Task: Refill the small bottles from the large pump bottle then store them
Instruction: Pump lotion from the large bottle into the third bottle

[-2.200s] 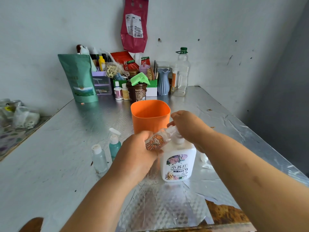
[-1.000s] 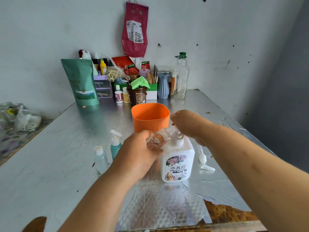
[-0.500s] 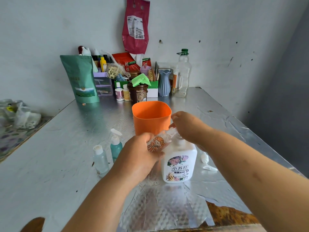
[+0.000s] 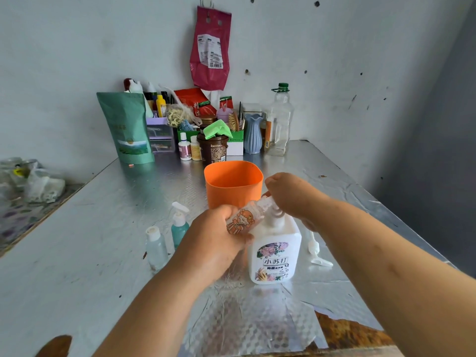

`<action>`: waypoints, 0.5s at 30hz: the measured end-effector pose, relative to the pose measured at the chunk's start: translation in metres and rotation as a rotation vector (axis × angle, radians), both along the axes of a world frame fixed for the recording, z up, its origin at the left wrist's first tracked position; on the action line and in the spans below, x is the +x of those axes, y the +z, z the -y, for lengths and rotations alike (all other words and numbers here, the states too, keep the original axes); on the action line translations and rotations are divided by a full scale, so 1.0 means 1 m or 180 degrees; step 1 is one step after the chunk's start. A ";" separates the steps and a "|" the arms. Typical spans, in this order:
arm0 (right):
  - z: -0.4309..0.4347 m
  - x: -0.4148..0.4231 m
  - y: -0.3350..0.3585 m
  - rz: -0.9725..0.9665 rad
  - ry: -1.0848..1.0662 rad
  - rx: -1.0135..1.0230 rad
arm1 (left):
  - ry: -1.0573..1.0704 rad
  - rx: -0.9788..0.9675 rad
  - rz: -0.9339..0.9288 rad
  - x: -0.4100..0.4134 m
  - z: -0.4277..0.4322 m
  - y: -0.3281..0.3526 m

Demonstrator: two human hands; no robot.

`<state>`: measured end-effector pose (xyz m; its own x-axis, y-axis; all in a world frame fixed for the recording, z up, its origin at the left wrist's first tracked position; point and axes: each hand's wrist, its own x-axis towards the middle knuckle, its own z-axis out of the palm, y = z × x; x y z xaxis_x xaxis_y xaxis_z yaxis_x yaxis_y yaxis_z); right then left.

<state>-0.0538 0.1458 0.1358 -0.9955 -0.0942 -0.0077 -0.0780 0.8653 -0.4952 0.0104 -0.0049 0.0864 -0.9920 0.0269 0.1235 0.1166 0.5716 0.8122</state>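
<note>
Two small bottles [image 4: 164, 240] stand left of the pump bottle [image 4: 274, 253] — cup [image 4: 233, 184] behind, loose pump [image 4: 315, 251] right.

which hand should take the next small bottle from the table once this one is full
Left, probably. The clear bottle and teal spray bottle stand beside the left hand; the right hand sits on the large pump bottle.

1. A table [image 4: 77, 253] covered in silvery foil-like sheeting carries everything.
2. Near the front stand a white pump bottle [image 4: 274, 253], a clear small bottle [image 4: 155, 249] and a teal spray bottle [image 4: 179, 228].
3. An orange cup [image 4: 233, 184] stands behind them.
4. A loose white pump head [image 4: 316, 253] lies just right of the pump bottle.
5. At the back wall stand a green pouch [image 4: 128, 127], a blue vase [image 4: 253, 134] and 1 large clear bottle [image 4: 279, 122].
</note>
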 end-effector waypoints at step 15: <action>0.002 0.000 -0.012 -0.0001 -0.0031 -0.0180 | 0.0105 -0.0041 -0.0004 -0.003 -0.003 -0.008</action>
<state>-0.0543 0.1437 0.1235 -0.9964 -0.0847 -0.0024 -0.0698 0.8366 -0.5434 0.0078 -0.0016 0.0780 -0.9922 -0.0043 0.1245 0.0985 0.5855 0.8047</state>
